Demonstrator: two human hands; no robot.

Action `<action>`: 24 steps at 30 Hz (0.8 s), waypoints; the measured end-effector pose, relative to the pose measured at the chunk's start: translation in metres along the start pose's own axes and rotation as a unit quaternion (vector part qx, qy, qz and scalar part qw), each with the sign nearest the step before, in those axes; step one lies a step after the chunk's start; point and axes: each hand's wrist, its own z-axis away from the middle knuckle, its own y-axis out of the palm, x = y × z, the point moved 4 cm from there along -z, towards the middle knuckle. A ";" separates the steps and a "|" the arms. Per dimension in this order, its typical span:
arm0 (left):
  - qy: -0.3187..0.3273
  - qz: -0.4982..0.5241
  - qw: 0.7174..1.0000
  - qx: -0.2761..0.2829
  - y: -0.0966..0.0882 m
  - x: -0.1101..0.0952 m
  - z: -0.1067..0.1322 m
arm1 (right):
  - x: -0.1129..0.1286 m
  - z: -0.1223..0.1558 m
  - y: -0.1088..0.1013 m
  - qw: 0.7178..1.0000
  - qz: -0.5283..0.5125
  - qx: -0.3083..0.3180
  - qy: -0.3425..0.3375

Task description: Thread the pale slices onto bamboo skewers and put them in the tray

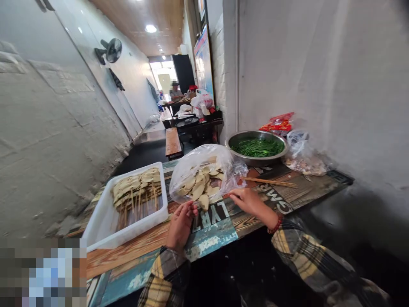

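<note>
A clear plastic bag (183, 168) lies open on the table, with many thin, pale tan slices (198, 187) spilling toward its mouth. At the front of the bag is my left hand (180, 224), its fingers curled and pinched together beside the nearest slice. My right hand (247, 202) reaches to the bag's right edge, thumb and fingertips pressed together. What either pinch holds, if anything, is too small to make out. On the left, a white plastic tray (96, 232) contains stacked skewers (137, 189) of similar slices, sticks pointing toward me. Several bare bamboo skewers (275, 182) lie right of the bag.
Behind the bag stands a metal bowl (230, 147) of long green vegetables. A red packet (277, 123) and a knotted clear bag (303, 157) sit by the right wall. Farther back are a wooden bench (173, 141), a cluttered dark table (204, 124) and another person (175, 94).
</note>
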 end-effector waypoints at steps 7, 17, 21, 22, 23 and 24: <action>0.008 -0.026 1.000 -0.010 0.004 -0.003 -0.001 | -0.059 -0.001 -0.020 0.992 0.117 -0.032 0.042; 0.035 -0.040 0.998 -0.019 0.004 -0.001 0.005 | -0.117 -0.002 -0.019 0.987 0.125 -0.078 0.067; 0.046 -0.043 0.998 -0.022 0.006 -0.001 0.007 | -0.103 0.001 -0.020 0.986 0.122 -0.109 0.045; 0.047 -0.044 0.998 -0.025 0.006 -0.001 0.007 | -0.096 0.001 -0.021 0.985 0.120 -0.117 0.032; 0.046 -0.047 0.997 -0.028 0.006 -0.001 0.007 | -0.087 0.003 -0.023 0.986 0.119 -0.119 0.017; 0.046 -0.050 0.997 -0.030 0.006 0.000 0.007 | -0.077 0.004 -0.023 0.987 0.117 -0.114 -0.001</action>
